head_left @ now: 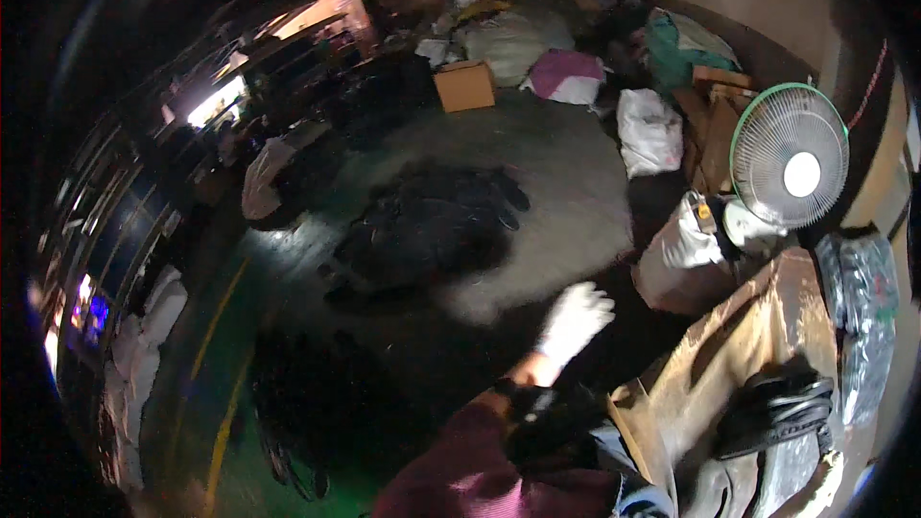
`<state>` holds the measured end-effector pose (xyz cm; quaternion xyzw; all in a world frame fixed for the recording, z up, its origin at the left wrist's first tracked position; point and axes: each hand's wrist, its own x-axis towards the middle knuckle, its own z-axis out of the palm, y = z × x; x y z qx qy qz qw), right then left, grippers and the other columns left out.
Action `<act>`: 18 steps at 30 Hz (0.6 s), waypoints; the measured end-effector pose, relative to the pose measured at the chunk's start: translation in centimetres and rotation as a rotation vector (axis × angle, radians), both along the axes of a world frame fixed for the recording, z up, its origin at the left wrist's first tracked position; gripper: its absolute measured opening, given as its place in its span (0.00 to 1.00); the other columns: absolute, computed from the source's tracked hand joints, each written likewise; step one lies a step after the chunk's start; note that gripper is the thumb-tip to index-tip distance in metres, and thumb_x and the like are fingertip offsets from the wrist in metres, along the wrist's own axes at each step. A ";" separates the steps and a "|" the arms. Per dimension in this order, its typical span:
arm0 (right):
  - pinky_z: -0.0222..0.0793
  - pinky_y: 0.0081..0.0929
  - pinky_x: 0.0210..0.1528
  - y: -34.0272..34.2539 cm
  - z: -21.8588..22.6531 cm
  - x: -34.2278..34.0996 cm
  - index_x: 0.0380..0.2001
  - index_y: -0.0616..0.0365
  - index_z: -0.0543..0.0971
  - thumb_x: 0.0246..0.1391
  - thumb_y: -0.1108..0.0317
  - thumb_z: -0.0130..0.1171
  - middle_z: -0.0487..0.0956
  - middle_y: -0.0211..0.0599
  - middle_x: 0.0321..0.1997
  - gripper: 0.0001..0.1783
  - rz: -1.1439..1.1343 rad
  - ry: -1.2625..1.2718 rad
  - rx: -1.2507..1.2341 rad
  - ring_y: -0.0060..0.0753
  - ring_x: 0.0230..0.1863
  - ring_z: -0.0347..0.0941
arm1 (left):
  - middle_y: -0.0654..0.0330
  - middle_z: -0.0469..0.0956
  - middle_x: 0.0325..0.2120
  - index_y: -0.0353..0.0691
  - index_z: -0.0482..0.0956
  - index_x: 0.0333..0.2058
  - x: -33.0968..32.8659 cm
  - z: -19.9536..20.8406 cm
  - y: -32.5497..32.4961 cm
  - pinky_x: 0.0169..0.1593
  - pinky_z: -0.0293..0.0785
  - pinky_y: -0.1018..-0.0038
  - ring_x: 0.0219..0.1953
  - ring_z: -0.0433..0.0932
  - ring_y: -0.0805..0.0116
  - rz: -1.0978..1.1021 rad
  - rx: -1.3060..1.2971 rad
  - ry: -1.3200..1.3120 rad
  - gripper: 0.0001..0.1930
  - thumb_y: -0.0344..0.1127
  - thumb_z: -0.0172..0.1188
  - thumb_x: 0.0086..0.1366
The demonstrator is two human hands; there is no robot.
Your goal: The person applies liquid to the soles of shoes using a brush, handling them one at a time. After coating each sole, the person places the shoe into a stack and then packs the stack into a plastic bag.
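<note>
My left hand (574,321), in a white glove, reaches out over the dark floor with its fingers stretched and slightly apart. Nothing shows in it. A maroon sleeve and a dark band at the wrist lead to it. To its right stands a torn, open cardboard box (767,317) with a bundle of black, strap-like pieces (779,412) on it. Just beyond the hand on the right is a pale sack (686,264) with a small yellow item on top. My right hand does not show.
A standing fan (801,173) with a green rim is at the right, beside clear-wrapped dark packs (863,317). A heap of black pieces (436,225) lies on the floor ahead. Farther back are a small carton (464,86), a white sack (650,132) and large bags (518,43).
</note>
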<state>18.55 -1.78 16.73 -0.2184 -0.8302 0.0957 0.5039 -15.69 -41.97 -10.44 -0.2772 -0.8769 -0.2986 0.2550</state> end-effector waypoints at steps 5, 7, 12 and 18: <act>0.76 0.38 0.56 0.7 -2.8 9.9 0.47 0.62 0.85 0.65 0.71 0.57 0.86 0.45 0.47 0.12 -0.292 -0.116 -0.122 0.42 0.48 0.81 | 0.56 0.81 0.50 0.41 0.76 0.62 4.9 11.6 28.8 0.57 0.76 0.68 0.51 0.78 0.67 -0.948 0.455 -0.292 0.19 0.35 0.59 0.75; 0.76 0.38 0.58 2.8 -5.1 10.0 0.48 0.62 0.85 0.65 0.71 0.57 0.86 0.45 0.49 0.13 -0.294 -0.052 -0.270 0.42 0.50 0.82 | 0.50 0.82 0.48 0.36 0.83 0.52 7.7 15.3 34.0 0.62 0.74 0.61 0.54 0.78 0.55 -1.063 0.208 -0.207 0.18 0.31 0.62 0.64; 0.78 0.36 0.57 5.1 -6.2 12.9 0.45 0.57 0.86 0.53 0.84 0.64 0.87 0.41 0.49 0.17 -0.649 -0.142 0.055 0.44 0.51 0.84 | 0.53 0.81 0.52 0.45 0.85 0.48 13.6 16.4 43.9 0.65 0.66 0.48 0.60 0.74 0.53 -1.218 -0.483 0.391 0.15 0.31 0.56 0.64; 0.78 0.37 0.57 3.7 -6.2 19.7 0.45 0.54 0.86 0.51 0.83 0.66 0.87 0.42 0.49 0.19 -0.680 -0.146 0.054 0.45 0.51 0.84 | 0.55 0.83 0.41 0.43 0.85 0.38 13.1 13.7 49.8 0.73 0.57 0.43 0.61 0.75 0.53 -1.402 -0.727 0.710 0.10 0.32 0.55 0.64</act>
